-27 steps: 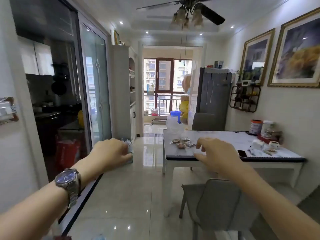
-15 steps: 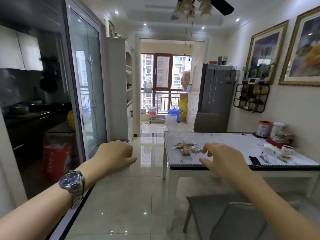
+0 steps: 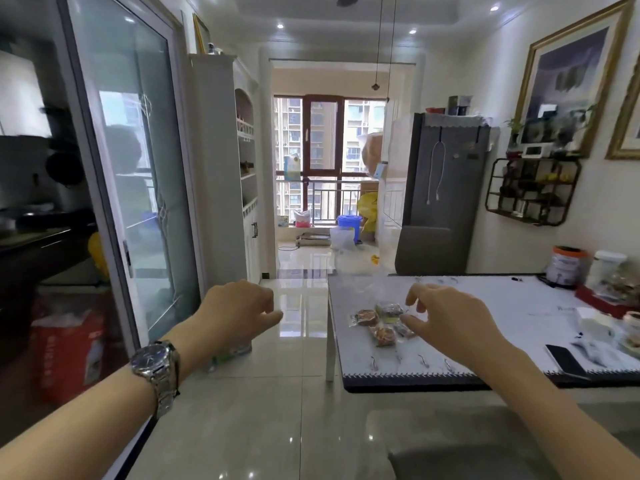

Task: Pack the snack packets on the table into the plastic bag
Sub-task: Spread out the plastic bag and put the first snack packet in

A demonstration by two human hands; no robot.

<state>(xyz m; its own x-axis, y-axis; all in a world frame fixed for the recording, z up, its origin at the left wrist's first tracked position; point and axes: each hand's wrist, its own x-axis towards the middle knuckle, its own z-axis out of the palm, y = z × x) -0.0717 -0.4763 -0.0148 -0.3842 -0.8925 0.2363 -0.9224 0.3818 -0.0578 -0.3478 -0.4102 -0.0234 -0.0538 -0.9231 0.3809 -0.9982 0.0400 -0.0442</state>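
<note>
Several small clear snack packets (image 3: 382, 336) with brown contents lie in a cluster near the left end of the white table (image 3: 502, 306). My right hand (image 3: 450, 323) hovers just over their right side, fingers spread and holding nothing. My left hand (image 3: 239, 313) is out over the floor to the left of the table, with a watch on its wrist. Its fingers are curled around a crumpled clear plastic bag (image 3: 230, 355), and only a bit of the bag shows below the hand.
A black phone (image 3: 564, 362), paper scraps and jars (image 3: 564, 268) sit on the table's right side. A grey chair (image 3: 467, 455) stands in front of the table. A grey fridge (image 3: 446, 192) is behind it, and a glass sliding door (image 3: 138, 185) is on the left.
I have come closer to the table. My right hand now reaches over the snack packets. My left hand has stayed closed and kept its place to the left.
</note>
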